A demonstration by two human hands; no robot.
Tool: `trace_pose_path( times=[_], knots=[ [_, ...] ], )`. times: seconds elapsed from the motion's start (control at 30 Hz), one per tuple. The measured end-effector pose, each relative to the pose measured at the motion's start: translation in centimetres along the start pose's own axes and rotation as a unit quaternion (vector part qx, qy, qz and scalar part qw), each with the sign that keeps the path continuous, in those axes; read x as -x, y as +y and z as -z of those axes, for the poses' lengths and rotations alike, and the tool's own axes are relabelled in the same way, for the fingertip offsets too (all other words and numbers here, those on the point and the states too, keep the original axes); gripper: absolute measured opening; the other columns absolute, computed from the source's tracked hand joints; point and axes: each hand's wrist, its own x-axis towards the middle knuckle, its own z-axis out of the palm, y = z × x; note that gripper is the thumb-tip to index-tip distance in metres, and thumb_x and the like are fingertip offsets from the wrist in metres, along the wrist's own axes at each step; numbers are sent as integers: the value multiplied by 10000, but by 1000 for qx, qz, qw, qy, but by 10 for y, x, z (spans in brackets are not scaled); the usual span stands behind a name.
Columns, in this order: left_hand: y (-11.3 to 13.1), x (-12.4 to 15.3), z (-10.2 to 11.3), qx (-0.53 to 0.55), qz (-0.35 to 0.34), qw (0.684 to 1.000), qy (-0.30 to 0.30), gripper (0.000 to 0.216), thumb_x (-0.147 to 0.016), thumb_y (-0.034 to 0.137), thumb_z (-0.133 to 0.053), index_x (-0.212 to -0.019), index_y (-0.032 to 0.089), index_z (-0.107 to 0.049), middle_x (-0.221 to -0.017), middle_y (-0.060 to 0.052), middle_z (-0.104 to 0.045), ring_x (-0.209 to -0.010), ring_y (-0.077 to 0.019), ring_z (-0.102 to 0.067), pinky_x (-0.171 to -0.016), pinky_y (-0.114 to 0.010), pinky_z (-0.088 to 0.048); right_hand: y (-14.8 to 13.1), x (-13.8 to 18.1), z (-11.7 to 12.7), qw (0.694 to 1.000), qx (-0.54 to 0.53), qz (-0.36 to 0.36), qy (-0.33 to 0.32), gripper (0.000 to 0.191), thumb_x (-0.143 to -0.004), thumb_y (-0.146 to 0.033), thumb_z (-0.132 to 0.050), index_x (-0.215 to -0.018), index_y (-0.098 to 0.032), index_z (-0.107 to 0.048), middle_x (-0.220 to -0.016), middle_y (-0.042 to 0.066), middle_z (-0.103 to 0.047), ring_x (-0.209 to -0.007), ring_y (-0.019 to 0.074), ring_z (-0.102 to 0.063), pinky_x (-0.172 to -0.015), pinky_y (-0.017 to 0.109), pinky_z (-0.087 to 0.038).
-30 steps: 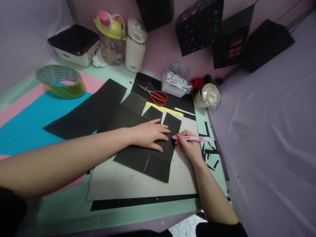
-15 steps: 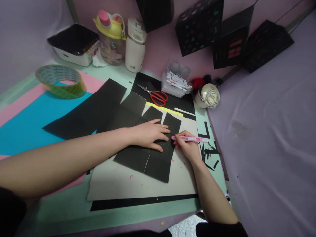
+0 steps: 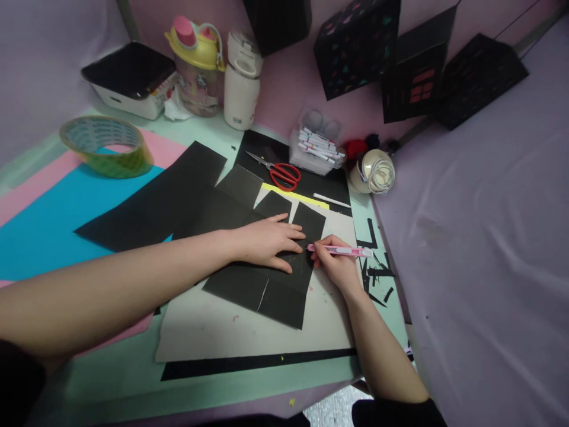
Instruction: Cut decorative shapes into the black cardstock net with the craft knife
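Note:
My left hand lies flat with fingers spread on a cut sheet of black paper, pressing it onto a grey cardboard mat. My right hand is closed around a pink craft knife. The knife's tip touches the black paper just right of my left fingertips. Thin cut lines show in the black paper below my left hand.
Red scissors, a tub of markers and a round jar sit behind the paper. A tape roll, bottles and a white box stand at the back left. Black paper scraps lie right. Black paper lanterns hang behind.
My right hand has drawn the pink knife a little to the left across the black paper. The left hand stays pressed in place.

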Motion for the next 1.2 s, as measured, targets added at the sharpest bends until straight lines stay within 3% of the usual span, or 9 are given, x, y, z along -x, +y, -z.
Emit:
trace_pose_path(
  times=[0.63, 1.0, 1.2],
  knots=[
    [0, 1, 0, 2, 7, 1000, -8, 449, -875, 524, -622, -1219, 236, -644, -1413, -102, -523, -1380, -265, -396, -1184, -470, -123, 1, 5, 4, 985, 128, 119, -2, 148, -822, -279, -583, -687, -221, -589, -626, -2, -633, -545, 145, -547, -544, 274, -417],
    [1, 1, 1, 9, 5, 1000, 1, 450, -863, 507, -645, -1216, 229, -653, -1404, -103, -533, -1372, -277, -408, -1185, -476, -130, 4, 4, 7, 976, 158, 153, -9, 168, -817, -288, -577, -662, -225, -560, -609, -5, -609, -545, 145, -524, -534, 275, -396],
    [1, 1, 2, -5, 9, 1000, -14, 460, -878, 522, -620, -1229, 225, -640, -1421, -109, -514, -1383, -266, -391, -1187, -471, -116, 6, 4, 7, 982, 133, 135, -7, 155, -812, -279, -597, -671, -220, -578, -620, -5, -613, -550, 143, -520, -533, 269, -391]
  ],
)
